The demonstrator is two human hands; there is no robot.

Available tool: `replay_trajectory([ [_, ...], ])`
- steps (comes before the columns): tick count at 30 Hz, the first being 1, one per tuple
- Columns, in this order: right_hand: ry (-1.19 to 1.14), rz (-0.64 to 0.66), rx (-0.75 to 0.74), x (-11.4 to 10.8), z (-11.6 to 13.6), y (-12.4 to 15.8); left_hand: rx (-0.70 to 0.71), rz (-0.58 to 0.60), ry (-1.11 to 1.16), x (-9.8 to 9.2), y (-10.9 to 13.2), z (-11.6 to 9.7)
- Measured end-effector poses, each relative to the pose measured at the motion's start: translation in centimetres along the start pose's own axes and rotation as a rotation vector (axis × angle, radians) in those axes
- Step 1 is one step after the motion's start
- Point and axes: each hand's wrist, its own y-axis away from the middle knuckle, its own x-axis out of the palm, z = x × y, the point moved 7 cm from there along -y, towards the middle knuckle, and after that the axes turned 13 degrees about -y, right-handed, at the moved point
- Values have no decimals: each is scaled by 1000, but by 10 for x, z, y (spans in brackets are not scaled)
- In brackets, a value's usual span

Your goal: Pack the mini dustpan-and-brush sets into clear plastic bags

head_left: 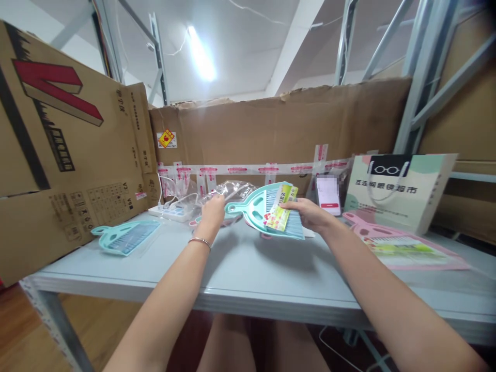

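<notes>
A mint-green dustpan (pixel 253 214) with a blue-bristled brush (pixel 296 226) nested in it is held tilted above the table. My right hand (pixel 310 213) is closed at its right side, fingers pinching a yellow-green label card (pixel 282 207) lying over the bristles. My left hand (pixel 213 213) is closed beside the handle's end; whether it grips the handle or clear film is hidden. Behind it lies crumpled clear plastic (pixel 236 190). Another mint-green dustpan set (pixel 126 236) rests at left, and a pink dustpan set (pixel 411 248) with a green label at right.
A power strip (pixel 170 212) with white cables sits at the back left. Toward the back right stand a phone (pixel 328 194) and a paper bag (pixel 399 194) printed with glasses. Large cardboard boxes (pixel 271 129) wall the back and left; metal shelf posts rise behind the table (pixel 232 268).
</notes>
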Motion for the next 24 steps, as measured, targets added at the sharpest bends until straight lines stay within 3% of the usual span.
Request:
replay_trajectory([
  [6,53,-186,-34,-1,-9,-3,11,-26,194,3,-1,-5],
  [10,-96,-144,-21,11,-30,-11,159,-79,279,-4,6,-24],
  [16,-306,-71,101,25,-64,-22,211,-144,300,-10,12,-32],
  [21,-418,-219,40,19,-60,-20,245,-167,303,-13,14,-36],
  [24,-488,-239,-31,22,-56,-15,316,-128,269,-14,19,-45],
])
